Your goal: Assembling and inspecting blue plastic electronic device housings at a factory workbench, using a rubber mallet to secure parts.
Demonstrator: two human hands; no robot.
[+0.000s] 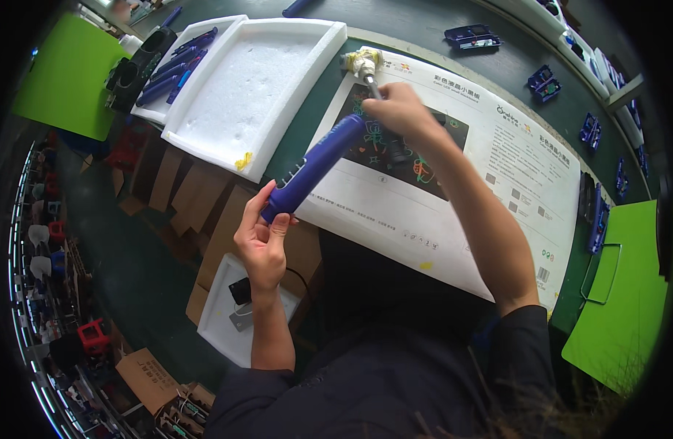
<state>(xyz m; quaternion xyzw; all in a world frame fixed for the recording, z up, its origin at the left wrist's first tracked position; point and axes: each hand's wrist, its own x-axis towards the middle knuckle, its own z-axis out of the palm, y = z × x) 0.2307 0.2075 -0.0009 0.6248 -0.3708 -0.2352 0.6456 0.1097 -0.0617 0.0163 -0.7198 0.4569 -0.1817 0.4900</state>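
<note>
My left hand [261, 241] is closed around the lower end of a long, rounded blue plastic casing [314, 169] with a row of pale marks along its side. The casing slants up and to the right over a printed cardboard sheet [366, 208]. Past its upper end, my right hand [399, 110] grips the handle of a hammer [363, 64]. Its T-shaped head is wrapped in whitish, yellowed material and points away from me. The casing's upper end is close to my right hand; whether they touch I cannot tell.
White foam trays [241, 80] stand at the far left, one holding several blue parts [177, 72]. Blue opened casings [472, 36] lie along the bench to the far right. Green panels [620, 293] stand at both sides. A cardboard box [212, 293] is below on the left.
</note>
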